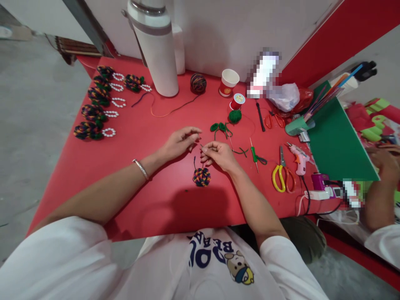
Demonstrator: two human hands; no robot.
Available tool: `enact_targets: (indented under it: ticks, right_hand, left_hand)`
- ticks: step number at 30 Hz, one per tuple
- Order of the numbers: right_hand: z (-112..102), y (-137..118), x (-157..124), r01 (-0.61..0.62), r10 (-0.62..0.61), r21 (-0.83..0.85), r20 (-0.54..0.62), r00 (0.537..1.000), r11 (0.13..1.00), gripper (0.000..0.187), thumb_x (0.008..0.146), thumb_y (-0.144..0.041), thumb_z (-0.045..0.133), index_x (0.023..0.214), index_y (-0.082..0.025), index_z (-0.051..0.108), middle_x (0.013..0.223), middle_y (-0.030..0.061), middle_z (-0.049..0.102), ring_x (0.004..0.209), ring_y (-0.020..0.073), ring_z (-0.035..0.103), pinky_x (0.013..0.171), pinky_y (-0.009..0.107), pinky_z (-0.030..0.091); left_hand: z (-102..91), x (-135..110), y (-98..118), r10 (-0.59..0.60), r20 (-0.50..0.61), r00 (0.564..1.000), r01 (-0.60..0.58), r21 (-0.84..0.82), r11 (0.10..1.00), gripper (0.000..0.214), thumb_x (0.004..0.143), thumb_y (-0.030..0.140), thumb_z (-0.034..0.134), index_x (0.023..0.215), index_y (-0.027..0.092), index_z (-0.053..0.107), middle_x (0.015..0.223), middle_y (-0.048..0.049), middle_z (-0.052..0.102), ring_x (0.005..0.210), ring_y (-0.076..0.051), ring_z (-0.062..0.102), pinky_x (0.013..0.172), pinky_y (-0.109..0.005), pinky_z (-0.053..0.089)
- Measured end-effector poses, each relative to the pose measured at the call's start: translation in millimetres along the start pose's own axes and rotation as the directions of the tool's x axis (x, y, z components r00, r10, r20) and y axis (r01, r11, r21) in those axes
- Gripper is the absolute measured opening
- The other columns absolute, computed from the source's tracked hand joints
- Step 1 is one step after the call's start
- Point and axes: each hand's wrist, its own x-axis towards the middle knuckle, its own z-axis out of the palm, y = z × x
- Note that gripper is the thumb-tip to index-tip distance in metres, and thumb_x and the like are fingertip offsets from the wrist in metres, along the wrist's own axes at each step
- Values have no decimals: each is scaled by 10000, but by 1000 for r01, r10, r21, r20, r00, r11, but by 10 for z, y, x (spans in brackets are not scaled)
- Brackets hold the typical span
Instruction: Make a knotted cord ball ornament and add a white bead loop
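Note:
Both my hands rest on the red table [125, 175], fingertips nearly meeting. My left hand [181, 141], a silver bangle on its wrist, has its fingers pinched together near a thin needle or yarn end that I cannot make out clearly. My right hand [218, 154] pinches the other end of that thin dark strand. Just below my right hand lies a small multicoloured crocheted ball [201, 176], its yarn tail running up toward my fingers. Green crocheted leaves [220, 128] lie just beyond my hands.
Several finished crocheted pieces with pearl loops [93, 110] line the left side. A tall white flask [158, 50], yarn balls [198, 82], a paper cup [228, 82], yellow scissors [283, 177], a pink glue gun [298, 157] and a green board [336, 137] stand around. Another person's hand [383, 160] works at the right.

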Motion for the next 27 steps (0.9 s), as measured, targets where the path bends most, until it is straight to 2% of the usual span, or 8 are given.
enact_targets:
  ticks: [2, 4, 6, 9, 12, 16, 19, 27]
  right_hand:
    - [-4, 2, -3, 15, -15, -1, 4, 1000, 1000, 313, 799, -409, 852, 832, -182, 640, 722, 10, 735, 593, 119, 714, 467, 173, 565]
    - [-2, 4, -7, 39, -39, -15, 18, 999, 999, 305, 806, -411, 839, 837, -186, 635, 734, 13, 739, 613, 126, 723, 468, 177, 563]
    - [3, 9, -9, 67, -66, -35, 32, 997, 997, 278, 824, -393, 816, 849, -188, 629, 744, 16, 741, 627, 133, 730, 466, 180, 559]
    - [8, 22, -10, 84, -81, -60, 43, 996, 995, 250, 836, -357, 801, 871, -190, 619, 736, 8, 735, 616, 130, 727, 468, 181, 561]
    - [2, 26, -19, 88, -84, -70, 55, 995, 994, 262, 843, -365, 799, 863, -189, 605, 724, -2, 724, 595, 117, 714, 484, 181, 573]
    - [-8, 10, -40, 84, -80, -77, 50, 995, 993, 260, 867, -363, 790, 852, -182, 604, 723, -4, 716, 590, 104, 703, 500, 175, 578]
    - [-8, -11, -51, 46, -42, -85, 48, 998, 995, 225, 883, -320, 779, 845, -178, 609, 714, -5, 710, 585, 97, 693, 494, 165, 571]
    - [-9, -79, -83, 11, -5, -82, 75, 997, 997, 132, 927, -254, 735, 928, -170, 634, 748, 9, 720, 633, 117, 716, 516, 180, 583]
  left_hand:
    - [3, 10, 16, -20, 17, 1000, 20, 41, 999, 461, 1023, 550, 452, 939, 154, 670, 770, -38, 637, 548, -103, 494, 540, -253, 437]
    - [20, 5, 55, 28, 64, 998, -39, 191, 981, 538, 1026, 587, 410, 787, 159, 631, 708, -39, 612, 604, -125, 514, 592, -263, 425]
    - [49, -14, 106, 44, 126, 991, -85, 345, 935, 558, 1012, 589, 437, 692, 167, 611, 683, -42, 614, 642, -140, 536, 623, -269, 401]
    - [90, -50, 164, -42, 151, 988, -32, 452, 891, 531, 995, 544, 494, 625, 176, 589, 605, -18, 582, 585, -131, 507, 591, -270, 343]
    - [95, -66, 177, -66, 145, 987, -2, 424, 906, 472, 996, 468, 499, 634, 175, 575, 603, -8, 576, 574, -123, 502, 593, -264, 357]
    - [48, -41, 148, 32, 155, 987, -85, 350, 933, 305, 957, 331, 531, 707, 167, 591, 707, -17, 605, 650, -129, 540, 652, -263, 420]
    - [4, -20, 116, 56, 169, 984, -107, 309, 945, 207, 917, 259, 562, 740, 165, 614, 745, -22, 620, 689, -136, 558, 687, -271, 448]
    - [-28, -41, 95, 40, 169, 985, -83, 252, 964, 98, 867, 195, 600, 790, 165, 652, 806, -33, 655, 742, -147, 595, 725, -287, 476]
